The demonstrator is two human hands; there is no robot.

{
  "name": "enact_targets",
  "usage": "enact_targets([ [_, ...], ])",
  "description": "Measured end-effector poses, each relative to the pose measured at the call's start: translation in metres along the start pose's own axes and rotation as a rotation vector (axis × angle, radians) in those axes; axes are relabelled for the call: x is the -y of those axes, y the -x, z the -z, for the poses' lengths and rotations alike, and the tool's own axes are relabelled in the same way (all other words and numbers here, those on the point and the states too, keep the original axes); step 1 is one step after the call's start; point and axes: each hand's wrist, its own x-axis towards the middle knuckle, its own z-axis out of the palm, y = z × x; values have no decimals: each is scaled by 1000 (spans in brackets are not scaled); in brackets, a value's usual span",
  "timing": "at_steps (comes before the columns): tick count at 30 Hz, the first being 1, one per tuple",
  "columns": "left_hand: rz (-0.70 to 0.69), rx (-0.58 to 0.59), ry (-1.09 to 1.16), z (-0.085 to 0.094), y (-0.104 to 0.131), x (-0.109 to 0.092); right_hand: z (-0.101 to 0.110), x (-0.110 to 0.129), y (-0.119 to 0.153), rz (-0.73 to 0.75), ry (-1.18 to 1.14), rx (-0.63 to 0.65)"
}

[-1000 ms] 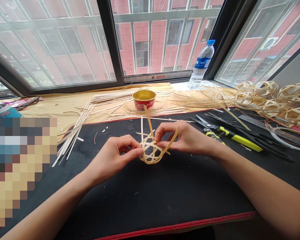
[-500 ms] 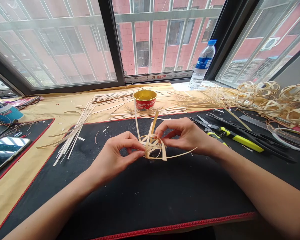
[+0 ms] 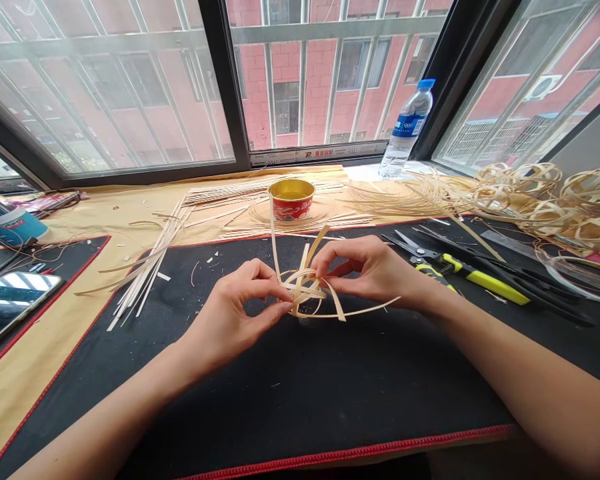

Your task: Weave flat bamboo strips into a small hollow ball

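Observation:
A small, loosely woven piece of pale bamboo strips (image 3: 307,292) is held up between my two hands above the black mat. On its left side, my left hand (image 3: 253,297) pinches it between thumb and fingertips. My right hand (image 3: 357,267) grips a strip at its upper right, fingers pressed together. Loose strip ends stick out: some point upward, one bends down at the front, and a long thin one reaches right beneath my right hand. Fingertips hide part of the weave.
The black mat (image 3: 300,400) has a red edge. Behind it stand a red tin (image 3: 291,200) and a water bottle (image 3: 407,130). Loose strips (image 3: 150,273) lie left; scissors (image 3: 415,250), yellow-black pliers (image 3: 485,279) and woven balls (image 3: 590,193) lie right. A phone (image 3: 17,303) rests far left.
The upright strip end and the front bent end have swung slightly right. Both hands keep their pinch in nearly the same place.

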Motion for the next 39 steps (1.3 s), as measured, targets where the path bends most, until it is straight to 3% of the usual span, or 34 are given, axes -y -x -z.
enact_targets([
  [14, 81, 33, -14, -1, -1, 1, 1, 4, -1, -4, 23, 21],
  [19, 125, -21, -23, -3, -1, 2, 1, 3, -1, 99, 34, 18],
  [24, -58, -121, -101, -8, 1, 6, 2, 6, 1, 173, 159, -74],
  [30, -209, -226, -251, -12, 1, 11, -5, 10, 2, 67, 124, -75],
  [34, -127, -282, -306, -11, 0, 8, -11, 7, 1, -46, 44, -130],
  [39, 27, -269, -147, -7, 1, 1, -15, 6, 0, -90, -9, -212],
])
